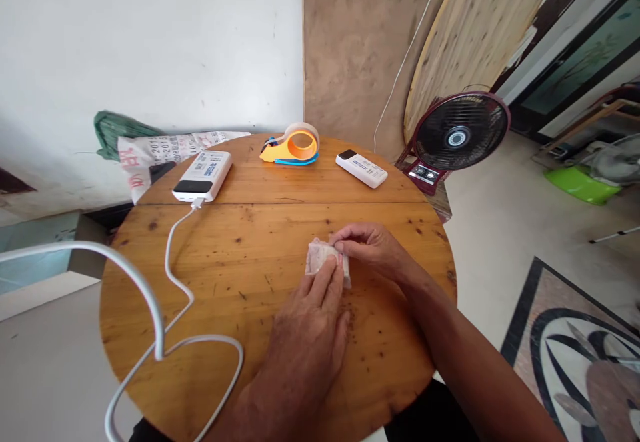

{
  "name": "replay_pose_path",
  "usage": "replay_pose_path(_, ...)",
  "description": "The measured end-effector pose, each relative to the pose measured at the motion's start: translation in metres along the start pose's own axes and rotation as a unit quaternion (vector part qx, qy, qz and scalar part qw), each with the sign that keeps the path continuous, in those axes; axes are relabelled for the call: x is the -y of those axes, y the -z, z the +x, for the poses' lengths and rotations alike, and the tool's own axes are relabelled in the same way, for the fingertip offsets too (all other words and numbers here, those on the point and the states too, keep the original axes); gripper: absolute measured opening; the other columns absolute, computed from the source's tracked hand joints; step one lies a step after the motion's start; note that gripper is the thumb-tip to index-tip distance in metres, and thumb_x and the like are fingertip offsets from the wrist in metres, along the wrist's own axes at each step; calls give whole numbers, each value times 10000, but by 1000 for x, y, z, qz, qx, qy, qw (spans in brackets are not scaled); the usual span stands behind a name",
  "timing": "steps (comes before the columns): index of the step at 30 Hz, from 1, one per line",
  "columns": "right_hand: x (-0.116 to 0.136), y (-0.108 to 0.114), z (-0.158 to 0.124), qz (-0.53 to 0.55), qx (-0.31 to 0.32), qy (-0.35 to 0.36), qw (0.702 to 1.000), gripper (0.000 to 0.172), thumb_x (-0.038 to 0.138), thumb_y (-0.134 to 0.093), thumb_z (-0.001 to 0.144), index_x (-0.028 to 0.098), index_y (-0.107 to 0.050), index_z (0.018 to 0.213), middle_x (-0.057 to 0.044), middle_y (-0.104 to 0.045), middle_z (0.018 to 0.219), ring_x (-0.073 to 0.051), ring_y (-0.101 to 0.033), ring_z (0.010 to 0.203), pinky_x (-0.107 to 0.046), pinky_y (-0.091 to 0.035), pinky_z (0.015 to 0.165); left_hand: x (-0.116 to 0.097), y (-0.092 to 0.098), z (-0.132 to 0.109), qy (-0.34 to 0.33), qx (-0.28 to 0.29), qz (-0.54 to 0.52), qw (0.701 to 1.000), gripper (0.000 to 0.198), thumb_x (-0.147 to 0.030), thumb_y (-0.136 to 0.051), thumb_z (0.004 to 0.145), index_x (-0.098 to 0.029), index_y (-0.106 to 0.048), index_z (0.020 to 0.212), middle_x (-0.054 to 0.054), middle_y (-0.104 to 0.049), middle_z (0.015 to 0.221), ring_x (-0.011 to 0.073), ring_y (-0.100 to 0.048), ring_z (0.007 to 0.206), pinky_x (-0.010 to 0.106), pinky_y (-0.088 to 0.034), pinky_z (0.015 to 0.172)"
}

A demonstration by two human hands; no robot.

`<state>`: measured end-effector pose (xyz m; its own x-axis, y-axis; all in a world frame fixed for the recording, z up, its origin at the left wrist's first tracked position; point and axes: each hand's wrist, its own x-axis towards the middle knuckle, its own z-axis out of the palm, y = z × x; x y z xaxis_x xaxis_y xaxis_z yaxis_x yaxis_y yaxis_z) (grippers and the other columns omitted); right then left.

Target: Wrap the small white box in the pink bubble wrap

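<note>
A small whitish, crinkled packet (316,258) with faint pink marks lies on the round wooden table (240,242). It looks wrapped in thin clear plastic, but its contents cannot be made out. My left hand (311,325) rests on it, fingers stretched out and pressing its lower part against the tabletop. At the packet's upper right edge, my right hand (373,247) is closed, thumb and index finger pinching the wrapping. The fingers of both hands cover part of the packet.
A white power bank (205,174) with a plugged-in white cable (173,249) stands at left; the cable loops across the table's left side. Farther back are an orange tape dispenser (295,145) and a second white power bank (363,167). A dark red fan (456,137) stands beyond the right edge.
</note>
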<state>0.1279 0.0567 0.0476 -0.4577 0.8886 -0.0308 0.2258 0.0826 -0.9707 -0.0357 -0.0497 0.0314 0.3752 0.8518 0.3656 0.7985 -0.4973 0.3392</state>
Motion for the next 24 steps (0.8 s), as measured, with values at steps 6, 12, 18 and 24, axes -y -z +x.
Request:
replay_pose_path(6,12,-6,-10,-174,-51,56,982,83,218,-593,807,182,-665,791,-10,-690,811,-144,-607,756,-260,-475,716,0,-1,1,0,-4,0,1000,517,-185,-473,853,-95,-416,1358,142,-491,1408,309,-522,1212,459,-515,957)
replay_pose_path(12,13,-4,-17,-243,-21,99,965,138,170,-556,842,203,-687,869,-20,-716,921,-164,-642,842,-280,-481,803,-5,-2,0,12,-9,-18,1000,522,-164,-477,850,-100,-403,1363,164,-459,1411,306,-512,1220,455,-520,956)
replay_pose_path(18,17,-3,-18,-286,-18,122,950,133,168,-577,843,210,-697,878,-19,-727,921,-169,-659,854,-286,-472,822,-8,-8,-6,60,-31,-21,997,527,-172,-483,855,-132,-383,1371,211,-423,1348,322,-509,1219,439,-561,871)
replay_pose_path(24,20,2,-20,-337,24,175,925,122,138,-590,835,227,-673,838,-9,-733,927,-176,-660,901,-364,-396,965,-6,-6,-5,56,-29,-43,997,517,-163,-461,855,-141,-385,1366,207,-417,1355,324,-485,1239,469,-537,915)
